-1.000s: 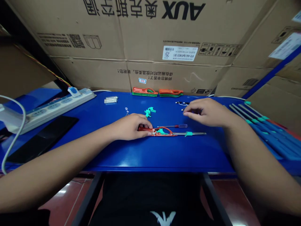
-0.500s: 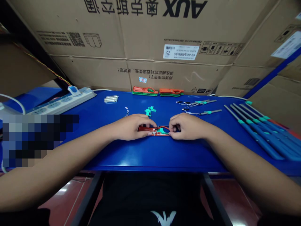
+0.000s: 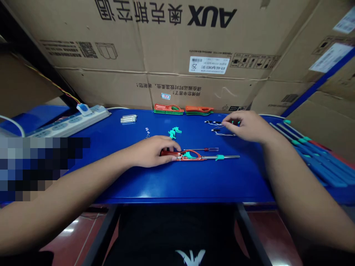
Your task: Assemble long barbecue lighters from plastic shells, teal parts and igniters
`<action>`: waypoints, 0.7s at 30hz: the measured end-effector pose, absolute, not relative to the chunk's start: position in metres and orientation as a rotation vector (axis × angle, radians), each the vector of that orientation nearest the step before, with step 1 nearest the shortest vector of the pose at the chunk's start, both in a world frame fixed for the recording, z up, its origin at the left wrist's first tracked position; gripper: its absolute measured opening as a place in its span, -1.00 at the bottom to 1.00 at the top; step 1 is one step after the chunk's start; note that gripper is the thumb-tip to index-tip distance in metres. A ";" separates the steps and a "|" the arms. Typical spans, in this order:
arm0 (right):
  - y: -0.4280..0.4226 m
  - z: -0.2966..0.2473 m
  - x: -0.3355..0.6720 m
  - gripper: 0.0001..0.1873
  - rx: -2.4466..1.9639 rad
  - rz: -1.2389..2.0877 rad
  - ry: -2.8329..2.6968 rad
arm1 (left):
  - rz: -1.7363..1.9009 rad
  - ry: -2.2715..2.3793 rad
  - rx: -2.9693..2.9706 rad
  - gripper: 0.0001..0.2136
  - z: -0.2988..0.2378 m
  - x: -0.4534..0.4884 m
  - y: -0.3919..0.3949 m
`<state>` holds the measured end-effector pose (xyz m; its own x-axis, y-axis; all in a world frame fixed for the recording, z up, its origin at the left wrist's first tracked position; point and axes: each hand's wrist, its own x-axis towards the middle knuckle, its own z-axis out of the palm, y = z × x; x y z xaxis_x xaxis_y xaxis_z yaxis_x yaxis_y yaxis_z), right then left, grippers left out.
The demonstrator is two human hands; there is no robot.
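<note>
Orange handle (image 3: pixel 194 159) lies on the tabletop (image 3: pixel 172 184), its left end pinched between the thumb and fingers of the left hand (image 3: pixel 155 150). A teal trigger (image 3: pixel 190 155) and white wire sit within its loop; one metal tube (image 3: pixel 231 157) with one teal collar (image 3: pixel 220 157) runs out rightward from that hand. One screwdriver (image 3: pixel 213 149) lies just beyond the tube. The right hand (image 3: pixel 245 125) is curled above thin white wires (image 3: pixel 223 134) with black ends; whether it pinches one, I cannot tell. Just beyond the left hand are loose teal pieces (image 3: pixel 174 132), overlapping too much to count. Farther out stand two stacks of orange-and-green shells (image 3: pixel 168 109). Behind both hands, a cardboard box (image 3: pixel 105 85) reads "AUX" upside down; its white label (image 3: pixel 209 65) shows "25" and "KFR-46G".
</note>
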<state>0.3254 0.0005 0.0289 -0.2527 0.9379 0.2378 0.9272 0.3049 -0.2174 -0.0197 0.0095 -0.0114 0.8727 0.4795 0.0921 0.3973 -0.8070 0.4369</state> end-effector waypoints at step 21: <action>0.017 0.010 0.343 -0.63 -1.547 0.497 -2.457 | 0.898 1.676 2.299 -0.65 0.013 -0.049 0.041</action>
<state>0.3432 0.0168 0.0103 -0.4342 0.9007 -0.0131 0.8350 0.3970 -0.3811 -0.0493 0.0412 0.0131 0.1926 0.9077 0.3728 0.8129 -0.3604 0.4574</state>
